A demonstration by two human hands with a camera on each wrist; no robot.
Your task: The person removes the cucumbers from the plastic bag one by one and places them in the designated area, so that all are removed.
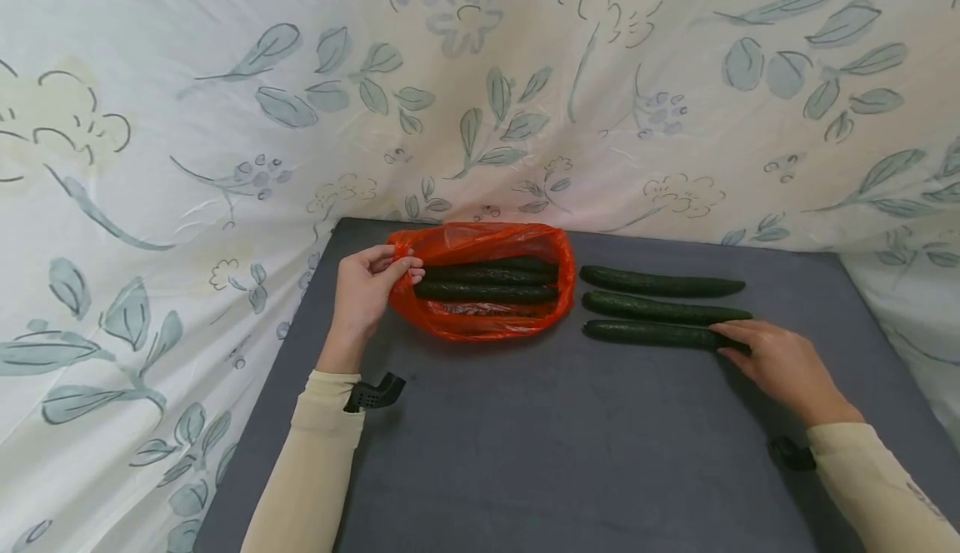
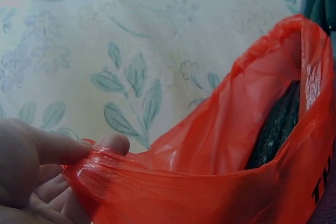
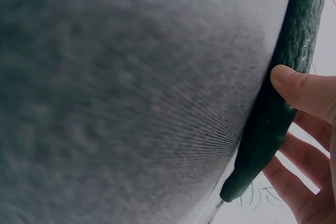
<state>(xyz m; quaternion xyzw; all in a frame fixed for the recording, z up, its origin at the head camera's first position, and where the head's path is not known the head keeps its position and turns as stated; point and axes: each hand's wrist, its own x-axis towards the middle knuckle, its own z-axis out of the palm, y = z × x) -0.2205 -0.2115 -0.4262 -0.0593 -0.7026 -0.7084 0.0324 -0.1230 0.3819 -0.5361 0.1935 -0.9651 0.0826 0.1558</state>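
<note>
A red plastic bag [image 1: 564, 320] lies with its mouth spread wide, and several cucumbers [image 1: 487, 293] rest inside. My left hand [image 1: 363, 291] pinches the bag's rim on its left side; in the left wrist view the thumb and fingers [image 2: 63, 150] bunch the thin plastic. To the right of the bag, three more cucumbers lie side by side. Of these, the nearest cucumber [image 1: 645, 333] is gripped by my right hand [image 1: 783, 366] near its right end. The right wrist view shows the thumb [image 3: 294, 82] on one side of this cucumber [image 3: 268, 124] and the fingers on the other.
The far cucumber [image 1: 660, 281] and the middle cucumber [image 1: 652, 307] lie just beyond the gripped one. All rest on a dark grey tabletop [image 1: 525, 436]. A floral cloth [image 1: 480, 103] hangs behind the table and down both sides.
</note>
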